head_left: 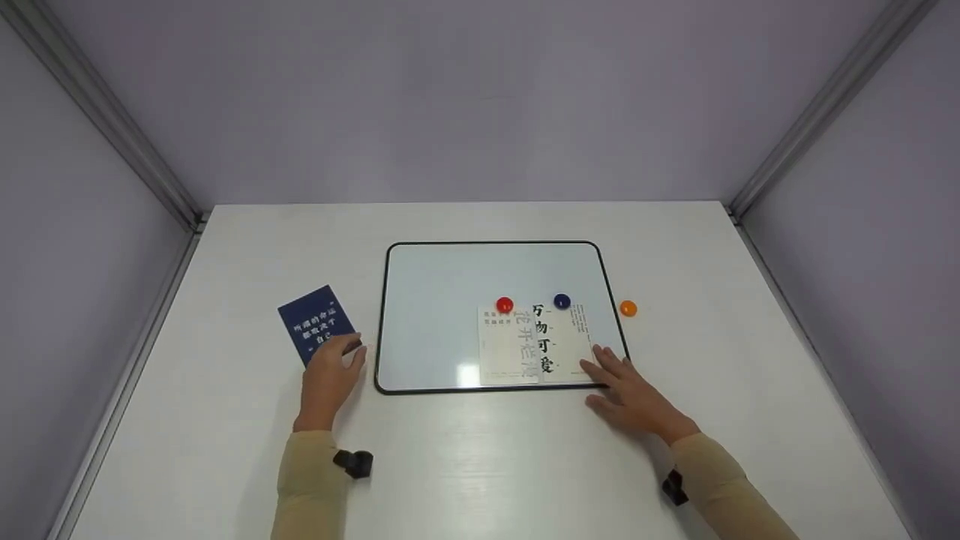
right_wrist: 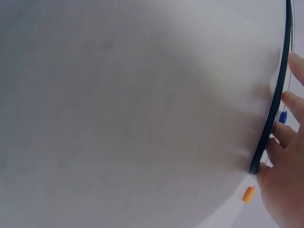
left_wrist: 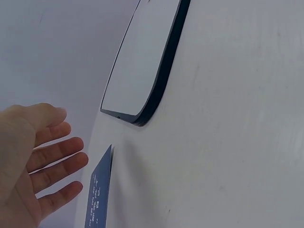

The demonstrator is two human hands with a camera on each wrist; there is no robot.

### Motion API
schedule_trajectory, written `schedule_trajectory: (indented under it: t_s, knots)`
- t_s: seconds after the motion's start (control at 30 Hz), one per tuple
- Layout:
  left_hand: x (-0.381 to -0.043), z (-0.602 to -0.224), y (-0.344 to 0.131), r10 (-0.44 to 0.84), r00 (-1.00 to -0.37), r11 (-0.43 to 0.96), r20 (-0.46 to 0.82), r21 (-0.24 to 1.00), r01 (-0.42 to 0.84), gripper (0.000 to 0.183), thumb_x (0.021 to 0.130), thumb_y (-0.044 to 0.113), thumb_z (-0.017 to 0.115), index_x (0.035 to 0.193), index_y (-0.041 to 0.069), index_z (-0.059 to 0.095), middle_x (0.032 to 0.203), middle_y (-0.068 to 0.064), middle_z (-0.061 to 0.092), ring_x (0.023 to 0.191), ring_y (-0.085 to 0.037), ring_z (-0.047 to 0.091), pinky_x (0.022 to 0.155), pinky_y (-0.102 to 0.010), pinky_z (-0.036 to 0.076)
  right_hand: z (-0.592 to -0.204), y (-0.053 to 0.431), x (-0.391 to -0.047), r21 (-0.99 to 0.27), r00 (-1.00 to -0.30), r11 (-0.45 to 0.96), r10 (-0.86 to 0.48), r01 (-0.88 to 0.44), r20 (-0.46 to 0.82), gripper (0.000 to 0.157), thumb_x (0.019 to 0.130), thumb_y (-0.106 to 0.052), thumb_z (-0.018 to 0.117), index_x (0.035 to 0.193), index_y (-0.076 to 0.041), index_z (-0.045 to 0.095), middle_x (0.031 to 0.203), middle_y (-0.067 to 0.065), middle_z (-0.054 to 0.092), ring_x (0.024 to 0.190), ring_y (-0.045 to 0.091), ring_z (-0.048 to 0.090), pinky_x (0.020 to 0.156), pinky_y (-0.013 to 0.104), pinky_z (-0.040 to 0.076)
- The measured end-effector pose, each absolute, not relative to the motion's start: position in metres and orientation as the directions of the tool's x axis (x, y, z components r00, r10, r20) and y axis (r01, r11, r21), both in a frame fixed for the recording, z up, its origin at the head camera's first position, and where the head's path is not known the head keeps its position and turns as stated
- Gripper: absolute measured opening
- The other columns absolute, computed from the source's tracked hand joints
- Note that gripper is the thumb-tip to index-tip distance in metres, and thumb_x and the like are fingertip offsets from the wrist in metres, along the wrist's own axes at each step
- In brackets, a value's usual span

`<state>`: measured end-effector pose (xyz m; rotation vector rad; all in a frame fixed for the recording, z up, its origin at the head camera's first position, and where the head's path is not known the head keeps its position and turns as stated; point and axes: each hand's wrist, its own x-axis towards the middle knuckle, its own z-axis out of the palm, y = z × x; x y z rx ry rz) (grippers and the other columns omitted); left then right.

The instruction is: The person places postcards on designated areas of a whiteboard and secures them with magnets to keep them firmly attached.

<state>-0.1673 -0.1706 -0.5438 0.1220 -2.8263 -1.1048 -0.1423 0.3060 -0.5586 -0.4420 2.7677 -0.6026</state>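
In the head view my left hand [head_left: 328,381] hovers over the lower right of a dark blue card [head_left: 311,319] with white characters. Its fingers are loosely bent and hold nothing; in the left wrist view the hand [left_wrist: 28,161] looks apart from the card [left_wrist: 99,190]. My right hand [head_left: 634,397] rests with spread fingers on the lower right corner of a black-framed whiteboard [head_left: 431,315], fingertips by the right edge of a white card [head_left: 566,349] with black characters. Beside that lies a cream card [head_left: 499,352] with grey characters.
A red round magnet [head_left: 505,305] sits at the cream card's top edge, a dark blue magnet [head_left: 562,301] at the white card's top. An orange magnet [head_left: 628,308] lies on the white table [head_left: 465,465], right of the board. Walls enclose the table's back and sides.
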Motion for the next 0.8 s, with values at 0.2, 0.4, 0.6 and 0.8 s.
schedule_trajectory:
  t_s: [0.2, 0.4, 0.6, 0.8]
  knots:
    - [-0.166, -0.549, -0.176, -0.179, -0.982, 0.734, 0.059, 0.673, -0.094, 0.031, 0.095, 0.016, 0.058, 0.121, 0.0, 0.063, 0.118, -0.02, 0.067, 0.112, -0.033, 0.064, 0.097, -0.045, 0.052, -0.558, 0.305, -0.142, -0.427, -0.917, 0.875, -0.34, -0.227, -0.209, 0.062, 0.095, -0.044, 0.055, 0.15, -0.03, 0.032, 0.165, 0.004, 0.016, 0.153, 0.03, 0.013, 0.125, 0.052, 0.014]
    - [-0.164, -0.554, -0.179, -0.268, -0.955, 0.696, 0.125, 0.711, -0.102, 0.027, 0.092, 0.008, 0.058, 0.114, -0.006, 0.065, 0.105, -0.025, 0.067, 0.099, -0.036, 0.066, 0.087, -0.047, 0.054, -0.558, 0.305, -0.142, -0.455, -0.916, 0.861, -0.348, -0.229, -0.199, 0.061, 0.095, -0.041, 0.057, 0.15, -0.028, 0.034, 0.164, 0.004, 0.017, 0.153, 0.03, 0.013, 0.125, 0.051, 0.013]
    - [-0.164, -0.556, -0.181, -0.373, -0.917, 0.647, 0.142, 0.749, -0.147, 0.024, 0.092, 0.004, 0.057, 0.11, -0.009, 0.065, 0.1, -0.027, 0.066, 0.093, -0.036, 0.065, 0.084, -0.046, 0.054, -0.559, 0.305, -0.142, -0.454, -0.917, 0.859, -0.351, -0.236, -0.188, 0.061, 0.095, -0.041, 0.057, 0.15, -0.027, 0.034, 0.164, 0.005, 0.017, 0.153, 0.031, 0.014, 0.125, 0.052, 0.013]
    - [-0.164, -0.555, -0.184, -0.452, -0.887, 0.581, 0.096, 0.786, -0.211, 0.027, 0.093, 0.005, 0.055, 0.113, -0.011, 0.064, 0.102, -0.029, 0.066, 0.094, -0.036, 0.065, 0.084, -0.045, 0.054, -0.558, 0.305, -0.141, -0.453, -0.916, 0.859, -0.353, -0.236, -0.192, 0.062, 0.095, -0.041, 0.057, 0.15, -0.027, 0.033, 0.164, 0.005, 0.016, 0.153, 0.03, 0.014, 0.125, 0.051, 0.013]
